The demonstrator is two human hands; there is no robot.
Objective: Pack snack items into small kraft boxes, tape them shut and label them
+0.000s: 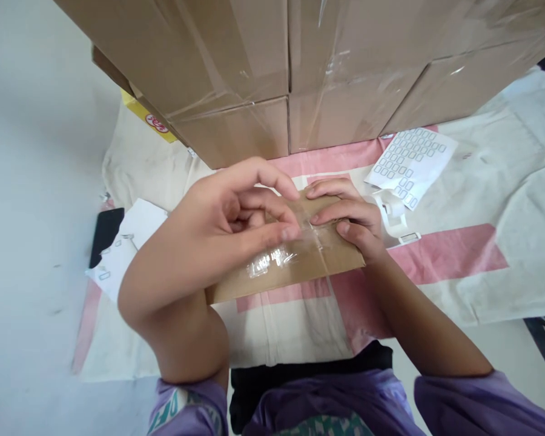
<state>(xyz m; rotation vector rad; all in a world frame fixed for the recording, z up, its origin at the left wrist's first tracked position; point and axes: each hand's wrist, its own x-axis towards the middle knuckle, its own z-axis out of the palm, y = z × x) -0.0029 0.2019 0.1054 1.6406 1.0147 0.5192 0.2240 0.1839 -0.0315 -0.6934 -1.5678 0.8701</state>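
Observation:
A flat brown cardboard piece (300, 266) lies in front of me, with shiny clear tape (266, 263) across its surface. My left hand (249, 212) is over its upper left part, thumb and fingers curled together in a pinch at the tape near the middle; what lies between the fingertips is too small to tell. My right hand (349, 218) rests on the right end of the cardboard, fingers bent over its top and the thumb near its right edge, gripping it. A white looped strip (393, 212) sits just right of my right hand.
Large taped cardboard boxes (245, 133) stand across the back. A sticker sheet (411, 163) lies at the right, torn white sheets (140, 221) and a black phone-like object (104, 233) at the left. A yellow box (148, 115) shows behind the boxes' left side.

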